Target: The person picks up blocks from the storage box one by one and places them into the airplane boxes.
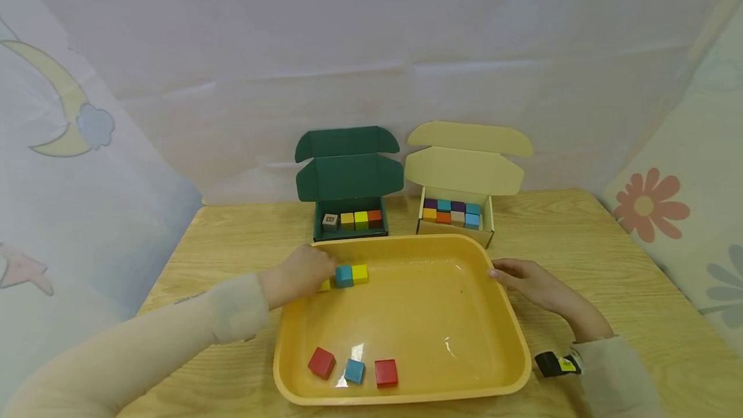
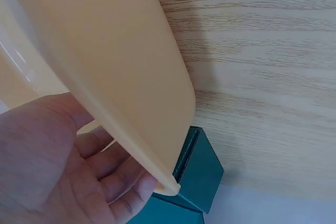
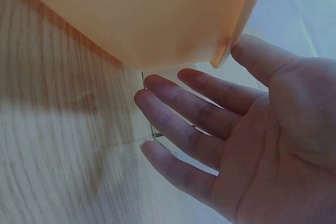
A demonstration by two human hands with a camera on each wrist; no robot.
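Note:
A yellow plastic tray [image 1: 418, 334] lies on the table. My left hand [image 1: 303, 271] reaches over its far left corner, fingers bent inside the rim. Beside those fingers are a blue cube [image 1: 344, 276] and a yellow cube [image 1: 360, 273]. A second yellow cube [image 1: 325, 285] shows partly beneath the hand; I cannot tell whether the fingers hold it. At the right side, my right hand [image 1: 531, 282] touches the tray rim with its thumb. Its other fingers [image 3: 189, 111] extend loosely outside the tray wall in the right wrist view.
Along the tray's near side lie two red cubes [image 1: 386, 373] and a blue cube [image 1: 354, 371]. Behind the tray stand a green box [image 1: 350, 176] and a cream box [image 1: 464, 169], lids raised, with coloured cubes inside. A printed curtain [image 1: 371, 69] hangs behind the table.

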